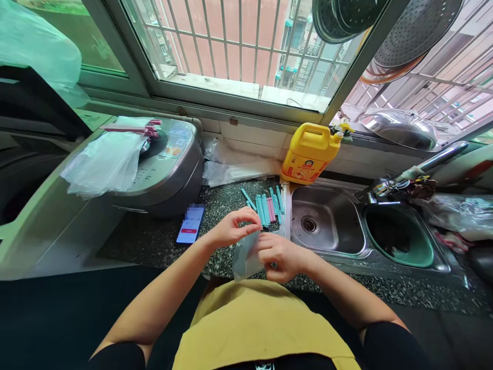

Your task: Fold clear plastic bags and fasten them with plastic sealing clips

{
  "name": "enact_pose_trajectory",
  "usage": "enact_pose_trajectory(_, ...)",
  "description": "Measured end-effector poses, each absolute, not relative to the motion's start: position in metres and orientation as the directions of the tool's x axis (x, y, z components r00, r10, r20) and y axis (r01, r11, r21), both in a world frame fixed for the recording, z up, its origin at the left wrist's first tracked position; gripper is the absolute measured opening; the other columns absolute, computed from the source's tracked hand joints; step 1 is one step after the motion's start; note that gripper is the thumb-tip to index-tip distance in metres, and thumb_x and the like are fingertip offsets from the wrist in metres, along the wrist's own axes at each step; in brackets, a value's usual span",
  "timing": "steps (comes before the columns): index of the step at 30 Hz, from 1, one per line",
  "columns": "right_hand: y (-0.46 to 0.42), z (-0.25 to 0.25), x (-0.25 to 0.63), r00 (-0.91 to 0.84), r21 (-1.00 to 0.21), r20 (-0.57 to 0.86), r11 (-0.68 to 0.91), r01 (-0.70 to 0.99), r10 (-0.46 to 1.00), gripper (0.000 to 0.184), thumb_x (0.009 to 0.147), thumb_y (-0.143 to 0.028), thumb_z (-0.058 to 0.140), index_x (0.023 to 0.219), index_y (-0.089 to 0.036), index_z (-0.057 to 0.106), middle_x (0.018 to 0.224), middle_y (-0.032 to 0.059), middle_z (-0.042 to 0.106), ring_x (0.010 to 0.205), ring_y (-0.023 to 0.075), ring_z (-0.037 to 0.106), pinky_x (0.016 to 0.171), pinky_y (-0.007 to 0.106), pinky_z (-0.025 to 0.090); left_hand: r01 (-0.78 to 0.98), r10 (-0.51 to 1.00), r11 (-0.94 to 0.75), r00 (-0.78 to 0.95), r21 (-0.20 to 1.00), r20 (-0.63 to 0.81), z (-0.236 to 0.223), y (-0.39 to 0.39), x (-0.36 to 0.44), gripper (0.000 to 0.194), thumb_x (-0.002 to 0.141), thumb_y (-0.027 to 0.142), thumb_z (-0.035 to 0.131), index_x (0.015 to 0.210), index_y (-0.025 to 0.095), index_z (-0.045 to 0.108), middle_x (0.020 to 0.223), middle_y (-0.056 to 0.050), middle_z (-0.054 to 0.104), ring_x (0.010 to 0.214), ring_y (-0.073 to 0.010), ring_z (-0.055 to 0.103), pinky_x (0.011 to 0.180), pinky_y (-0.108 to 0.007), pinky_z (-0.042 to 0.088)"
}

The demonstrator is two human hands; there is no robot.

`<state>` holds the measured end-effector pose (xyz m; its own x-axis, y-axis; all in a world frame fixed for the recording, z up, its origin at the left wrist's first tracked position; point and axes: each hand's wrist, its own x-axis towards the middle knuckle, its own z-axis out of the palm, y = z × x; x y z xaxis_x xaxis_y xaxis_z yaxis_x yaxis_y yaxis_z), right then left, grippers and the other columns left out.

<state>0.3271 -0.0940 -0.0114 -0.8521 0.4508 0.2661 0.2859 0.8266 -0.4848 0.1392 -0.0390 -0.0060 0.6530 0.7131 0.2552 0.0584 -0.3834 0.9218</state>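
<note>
In the head view, a dark speckled surface (217, 205) runs beneath a barred window (239, 46). Over its front edge, before a yellow apron (262, 324), hangs a translucent plastic bag (244, 259). The left hand (239, 227) has its grip pinching the bag's upper edge between thumb and fingertips; the right hand (283, 257), just beside, has its grip pinching the bag too, fingers curled. Beyond them lie teal and pink strips (265, 209), near a yellow jug (306, 154). To the left are a lit phone (189, 224) and a rice cooker (165, 177) carrying more bags (110, 159); to the right, a steel sink (327, 218) with a green basin (414, 252).
</note>
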Motion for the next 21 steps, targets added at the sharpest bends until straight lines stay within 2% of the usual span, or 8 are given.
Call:
enact_pose_trajectory(3,-0.098,-0.015,0.325,-0.827,-0.596,0.274,0.761,0.255,0.492,0.014,0.064,-0.01,0.047,0.06,-0.023,0.042,0.06,-0.0003,0.052,0.063,0.0145,0.051,0.069,0.029,0.046,0.042,0.817,-0.297,0.528,0.954,0.231,-0.011,-0.051,0.128,0.031,0.083,0.044,0.056,0.069,0.017,0.064,0.075,-0.008,0.064,0.076,-0.0179,0.058,0.075,-0.033,0.048)
enact_pose_trajectory(6,-0.103,-0.023,0.323,-0.717,-0.75,0.216,0.583,0.313,0.662,0.009,0.075,-0.018,0.055,0.084,-0.02,0.053,0.074,0.0018,0.062,0.067,0.0129,0.057,0.067,0.025,0.047,0.045,0.901,-0.231,0.387,0.972,0.196,-0.009,-0.064,0.113,0.031,0.083,0.044,0.056,0.069,0.017,0.063,0.074,-0.007,0.064,0.074,-0.018,0.059,0.072,-0.032,0.048)
enact_pose_trajectory(8,-0.105,-0.032,0.322,-0.668,-0.807,0.136,0.473,0.354,0.732,0.032,0.076,-0.027,0.064,0.104,-0.018,0.054,0.082,0.0026,0.066,0.071,0.013,0.061,0.067,0.024,0.048,0.059,0.955,-0.194,0.239,0.979,0.175,-0.007,-0.069,0.101,0.03,0.082,0.043,0.056,0.068,0.017,0.062,0.069,-0.006,0.063,0.069,-0.017,0.058,0.067,-0.03,0.049)
enact_pose_trajectory(10,-0.105,-0.042,0.322,-0.645,-0.804,0.072,0.427,0.414,0.761,0.038,0.074,-0.027,0.069,0.108,-0.019,0.056,0.08,0.0015,0.067,0.07,0.0137,0.062,0.067,0.025,0.048,0.085,0.983,-0.17,0.086,0.982,0.163,-0.007,-0.07,0.089,0.027,0.08,0.041,0.058,0.067,0.017,0.06,0.063,-0.003,0.061,0.063,-0.0153,0.056,0.063,-0.028,0.048)
enact_pose_trajectory(14,-0.1,-0.062,0.329,-0.58,-0.773,0.0,0.368,0.517,0.815,0.007,0.077,-0.018,0.063,0.084,-0.018,0.065,0.072,0.0015,0.067,0.066,0.014,0.062,0.065,0.026,0.047,0.129,0.976,-0.161,-0.124,0.979,0.176,-0.013,-0.068,0.065,0.021,0.078,0.035,0.058,0.066,0.017,0.058,0.057,0.001,0.056,0.057,-0.0126,0.052,0.058,-0.024,0.045)
enact_pose_trajectory(16,-0.096,-0.071,0.334,-0.552,-0.781,-0.05,0.312,0.541,0.832,0.006,0.078,-0.016,0.062,0.081,-0.018,0.066,0.072,0.0021,0.067,0.066,0.0142,0.062,0.064,0.026,0.048,0.147,0.963,-0.148,-0.202,0.978,0.176,-0.017,-0.069,0.054,0.018,0.077,0.033,0.058,0.068,0.018,0.057,0.055,0.001,0.054,0.054,-0.0123,0.05,0.055,-0.024,0.044)
enact_pose_trajectory(18,-0.092,-0.079,0.335,-0.523,-0.786,-0.083,0.267,0.558,0.848,0.012,0.075,-0.018,0.065,0.087,-0.018,0.067,0.078,0.0034,0.067,0.071,0.0156,0.063,0.066,0.028,0.049,0.162,0.953,-0.142,-0.244,0.977,0.179,-0.019,-0.071,0.047,0.016,0.077,0.032,0.057,0.069,0.018,0.058,0.053,0.001,0.052,0.052,-0.0123,0.049,0.054,-0.024,0.043)
enact_pose_trajectory(21,-0.09,-0.094,0.324,-0.501,-0.782,-0.042,0.284,0.555,0.864,0.043,0.067,-0.025,0.076,0.107,-0.019,0.062,0.104,0.009,0.065,0.097,0.0216,0.061,0.084,0.036,0.049,0.176,0.951,-0.148,-0.246,0.973,0.189,-0.019,-0.074,0.043,0.015,0.077,0.032,0.056,0.07,0.019,0.058,0.052,0.002,0.051,0.051,-0.0123,0.049,0.054,-0.025,0.043)
